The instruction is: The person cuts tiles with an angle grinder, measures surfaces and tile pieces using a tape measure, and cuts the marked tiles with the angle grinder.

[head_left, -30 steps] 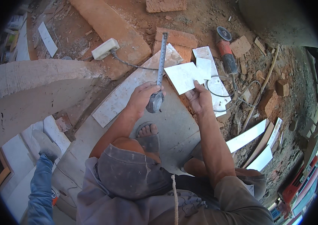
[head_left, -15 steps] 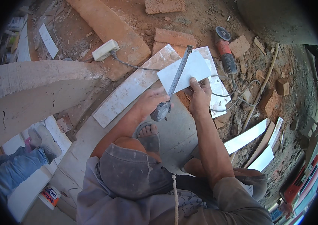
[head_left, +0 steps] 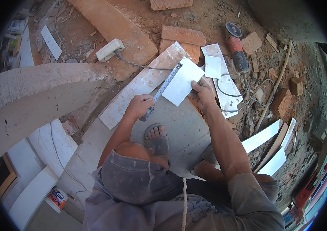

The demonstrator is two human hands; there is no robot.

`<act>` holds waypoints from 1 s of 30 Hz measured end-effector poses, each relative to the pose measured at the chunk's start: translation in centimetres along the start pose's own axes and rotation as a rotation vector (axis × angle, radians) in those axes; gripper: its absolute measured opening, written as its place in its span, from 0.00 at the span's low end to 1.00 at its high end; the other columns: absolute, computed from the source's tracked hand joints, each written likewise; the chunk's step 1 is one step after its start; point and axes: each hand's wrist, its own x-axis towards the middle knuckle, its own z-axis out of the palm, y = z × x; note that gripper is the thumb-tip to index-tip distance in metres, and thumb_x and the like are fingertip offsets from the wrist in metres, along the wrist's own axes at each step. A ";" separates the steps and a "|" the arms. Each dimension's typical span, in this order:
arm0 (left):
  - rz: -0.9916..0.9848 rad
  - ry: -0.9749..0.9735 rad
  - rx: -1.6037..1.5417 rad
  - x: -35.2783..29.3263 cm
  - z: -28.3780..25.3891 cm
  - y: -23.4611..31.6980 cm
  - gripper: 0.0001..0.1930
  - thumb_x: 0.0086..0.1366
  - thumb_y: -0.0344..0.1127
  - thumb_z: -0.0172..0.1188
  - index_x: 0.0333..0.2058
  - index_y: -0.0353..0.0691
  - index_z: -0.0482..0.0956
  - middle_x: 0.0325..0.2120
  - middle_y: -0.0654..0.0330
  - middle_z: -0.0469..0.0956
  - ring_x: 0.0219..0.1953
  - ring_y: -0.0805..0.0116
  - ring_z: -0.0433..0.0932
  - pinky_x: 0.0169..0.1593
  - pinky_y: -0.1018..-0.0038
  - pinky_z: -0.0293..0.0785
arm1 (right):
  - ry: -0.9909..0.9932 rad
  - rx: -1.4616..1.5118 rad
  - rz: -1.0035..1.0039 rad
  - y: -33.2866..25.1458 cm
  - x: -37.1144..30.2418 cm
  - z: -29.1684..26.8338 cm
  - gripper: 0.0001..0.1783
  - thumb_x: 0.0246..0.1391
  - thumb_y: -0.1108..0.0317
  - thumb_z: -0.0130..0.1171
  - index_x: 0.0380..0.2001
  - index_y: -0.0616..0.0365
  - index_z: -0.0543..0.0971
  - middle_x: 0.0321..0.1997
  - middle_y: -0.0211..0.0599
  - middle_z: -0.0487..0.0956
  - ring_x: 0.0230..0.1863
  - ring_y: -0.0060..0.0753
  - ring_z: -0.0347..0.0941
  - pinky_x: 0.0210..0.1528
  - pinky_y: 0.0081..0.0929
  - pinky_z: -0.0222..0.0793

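Note:
My left hand is closed around a tape measure. Its pulled-out blade slants up along the left edge of a white rectangular tile piece, with the hooked end near the tile's far corner. My right hand pinches the tile's right edge, thumb on top and fingers partly hidden beneath. Under and beyond the tile lies a long, dirt-smeared white board. A smaller white piece rests just right of the tile, on another white strip.
An angle grinder with a looped cord lies at the far right, by broken bricks. A white power socket block sits on a plank. White strips lie to the right; an orange-and-white package stands lower left.
The tape has moved from across the tile to its left edge, and the tile has turned. The small white piece now shows. A person's jeans and shoe have left the view at left.

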 end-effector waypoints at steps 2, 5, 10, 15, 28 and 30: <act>-0.002 0.029 0.028 0.1 -0.4 -0.9 0.12 0.61 0.36 0.58 0.35 0.34 0.83 0.25 0.61 0.80 0.27 0.75 0.76 0.33 0.76 0.72 | -0.013 0.000 0.019 1.2 1.2 0.3 0.15 0.64 0.71 0.51 0.52 0.63 0.72 0.49 0.39 0.78 0.50 0.31 0.75 0.54 0.32 0.71; -0.066 0.048 -0.002 0.1 -0.3 -2.3 0.12 0.61 0.36 0.58 0.35 0.33 0.83 0.25 0.61 0.81 0.27 0.75 0.76 0.33 0.76 0.72 | -0.051 -0.118 0.010 3.1 3.3 0.2 0.14 0.63 0.70 0.53 0.50 0.63 0.74 0.48 0.38 0.78 0.47 0.30 0.75 0.49 0.31 0.71; -0.066 0.069 0.120 0.2 -0.2 -4.3 0.14 0.59 0.39 0.59 0.36 0.34 0.84 0.25 0.61 0.81 0.28 0.73 0.78 0.33 0.73 0.73 | 0.133 -0.542 -0.122 3.7 4.1 1.4 0.11 0.57 0.66 0.59 0.37 0.63 0.80 0.35 0.40 0.81 0.39 0.32 0.77 0.44 0.34 0.70; -0.070 0.099 0.264 0.3 0.0 -3.3 0.16 0.57 0.43 0.59 0.37 0.37 0.85 0.25 0.58 0.82 0.29 0.70 0.80 0.35 0.72 0.74 | 0.263 -1.042 -0.231 1.8 3.7 0.9 0.11 0.52 0.65 0.62 0.33 0.64 0.79 0.31 0.49 0.81 0.36 0.45 0.78 0.42 0.38 0.71; -0.068 0.157 0.373 -0.3 0.2 -4.6 0.17 0.56 0.46 0.58 0.37 0.42 0.86 0.28 0.55 0.84 0.32 0.64 0.82 0.38 0.69 0.75 | 0.153 -1.005 -0.467 2.0 2.4 5.5 0.15 0.51 0.62 0.64 0.41 0.55 0.77 0.29 0.47 0.82 0.34 0.50 0.80 0.40 0.42 0.74; -0.100 0.160 0.387 -0.3 0.2 -4.2 0.17 0.55 0.46 0.59 0.37 0.43 0.86 0.28 0.55 0.84 0.32 0.62 0.82 0.38 0.68 0.76 | 0.154 -1.075 -0.475 2.0 2.4 6.2 0.16 0.51 0.62 0.64 0.41 0.55 0.76 0.30 0.48 0.82 0.36 0.51 0.80 0.41 0.43 0.74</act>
